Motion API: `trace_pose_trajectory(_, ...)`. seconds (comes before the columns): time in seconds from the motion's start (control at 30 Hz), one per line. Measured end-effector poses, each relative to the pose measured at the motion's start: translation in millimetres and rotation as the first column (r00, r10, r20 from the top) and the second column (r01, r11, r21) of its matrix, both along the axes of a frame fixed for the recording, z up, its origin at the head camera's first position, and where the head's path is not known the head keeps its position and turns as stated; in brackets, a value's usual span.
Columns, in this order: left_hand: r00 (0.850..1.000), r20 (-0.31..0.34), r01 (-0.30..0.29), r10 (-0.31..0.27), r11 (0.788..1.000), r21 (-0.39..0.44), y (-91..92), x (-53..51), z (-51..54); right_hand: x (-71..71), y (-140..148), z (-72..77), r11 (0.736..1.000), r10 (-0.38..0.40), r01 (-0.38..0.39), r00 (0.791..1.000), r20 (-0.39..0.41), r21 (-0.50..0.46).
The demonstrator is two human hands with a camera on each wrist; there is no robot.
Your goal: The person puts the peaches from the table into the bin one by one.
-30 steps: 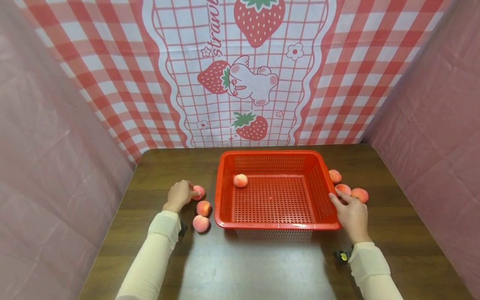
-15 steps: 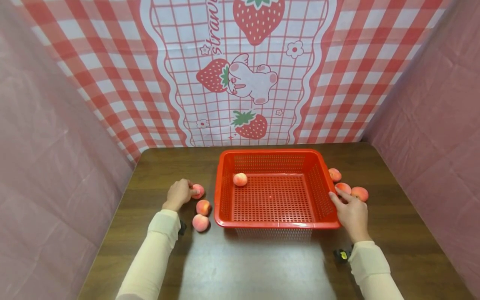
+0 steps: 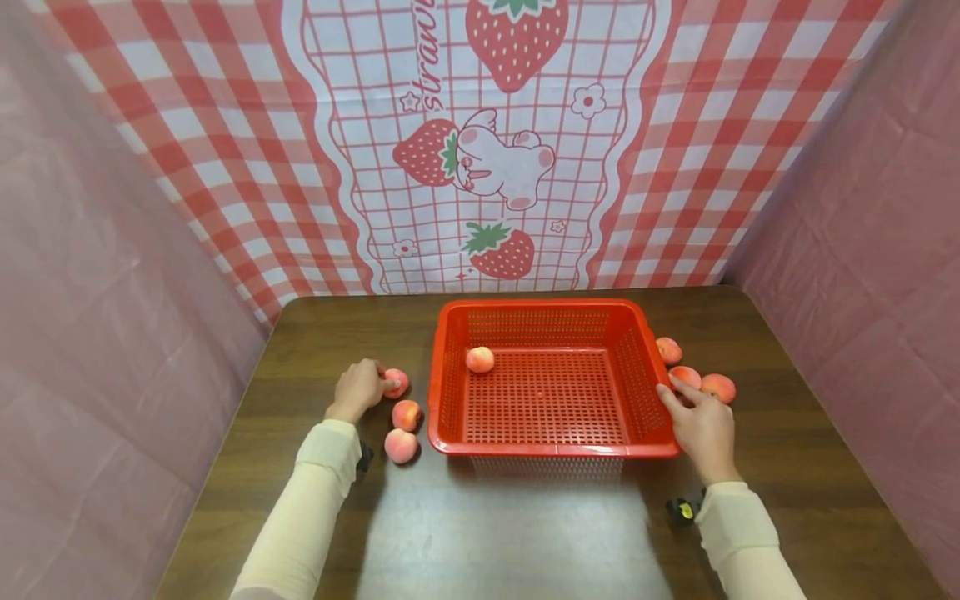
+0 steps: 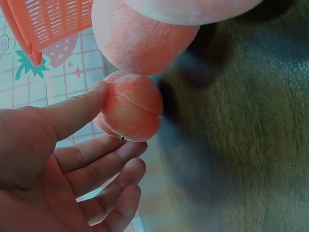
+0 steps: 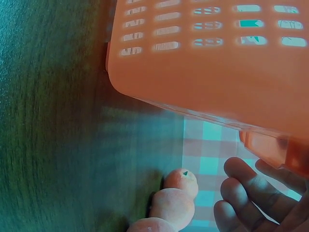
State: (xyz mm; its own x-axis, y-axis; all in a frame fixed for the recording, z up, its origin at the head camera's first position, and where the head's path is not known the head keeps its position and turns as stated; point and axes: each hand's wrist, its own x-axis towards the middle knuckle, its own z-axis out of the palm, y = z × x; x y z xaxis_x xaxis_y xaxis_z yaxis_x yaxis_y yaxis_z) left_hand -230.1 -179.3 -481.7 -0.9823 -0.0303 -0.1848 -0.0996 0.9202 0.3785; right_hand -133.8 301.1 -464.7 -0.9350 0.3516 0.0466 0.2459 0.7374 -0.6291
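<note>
In the head view my left hand (image 3: 358, 390) pinches a peach (image 3: 396, 382) on the table, left of the red plastic basket (image 3: 442, 375). The left wrist view shows the thumb on one side of that peach (image 4: 133, 106) and fingertips on the other. Two more peaches lie close by, an orange-red one (image 3: 407, 414) and a paler one (image 3: 401, 447). My right hand (image 3: 705, 429) holds the basket's right rim near its front corner, thumb at the rim. In the right wrist view some fingers (image 5: 253, 186) are by the rim's handle; the rest is cut off.
One peach (image 3: 480, 360) sits inside the basket at its left back. Three peaches lie outside the right side: one farther back (image 3: 669, 350), one by the fingertips (image 3: 686, 379), one outermost (image 3: 717, 387). Behind the wooden table (image 3: 345, 325) hangs a checked strawberry cloth (image 3: 300, 192).
</note>
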Motion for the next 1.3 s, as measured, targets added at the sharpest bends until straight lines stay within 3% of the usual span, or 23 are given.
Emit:
trace_pose_trajectory(0.27, 1.000, -0.009, 0.001, -0.001, 1.000, 0.022, 2.0, 1.0, 0.0, 0.0, 0.4, 0.6, 1.000, -0.005, 0.005, 1.000, -0.003, 0.008)
trace_pose_trajectory(0.6, 0.998, 0.015, -0.057, 0.056, 0.994, 0.094, 1.3, 1.6, -1.6, -4.3, 0.8, 2.3, 1.000, 0.010, -0.010, 1.000, 0.007, 0.011)
trace_pose_trajectory(0.77, 0.998, 0.020, -0.059, 0.057, 0.993, 0.107, 0.6, 1.0, -1.8, -5.8, 0.6, 2.2, 1.000, 0.014, -0.013, 1.000, -0.014, 0.015)
trace_pose_trajectory(0.97, 0.999, 0.022, -0.051, 0.049, 0.992, 0.117, 2.4, -3.2, 3.6, -2.2, 1.1, -0.5, 1.000, -0.003, 0.004, 0.999, -0.053, 0.014)
trace_pose_trajectory(1.3, 0.996, 0.007, -0.084, 0.083, 0.989, 0.119, 0.8, -1.3, 8.8, -1.8, 0.0, -1.9, 1.000, 0.001, 0.000, 0.999, -0.036, 0.017)
